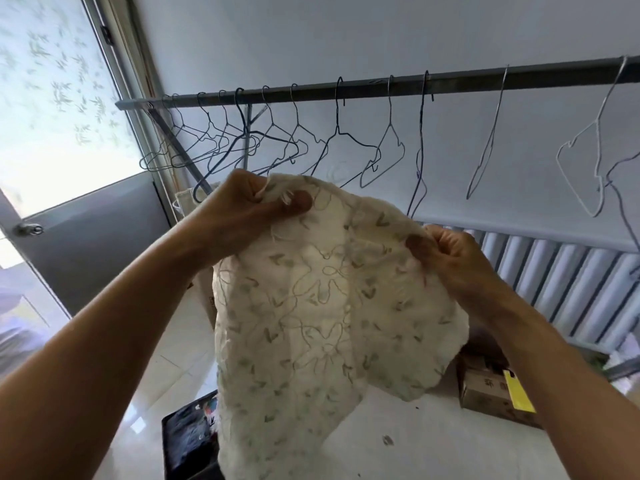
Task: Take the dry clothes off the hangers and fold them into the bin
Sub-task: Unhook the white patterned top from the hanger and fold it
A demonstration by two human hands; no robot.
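Observation:
A cream embroidered garment [311, 306] with small green leaf stitching hangs spread out in front of me, off any hanger. My left hand [249, 202] pinches its upper left edge, thumb on the front of the cloth. My right hand [450, 251] pinches the upper right edge, lower than the left. Behind the garment a dark metal rail [381, 86] carries several bare wire hangers [349, 143]. A black bin [190, 441] stands on the floor at the lower left, partly hidden by the hanging cloth, with dark fabric inside.
A white ribbed radiator [561, 282] runs along the wall at right. A cardboard box [491, 386] with a yellow label sits on the pale tiled floor below it. A door with a frosted patterned window [52, 98] stands at left.

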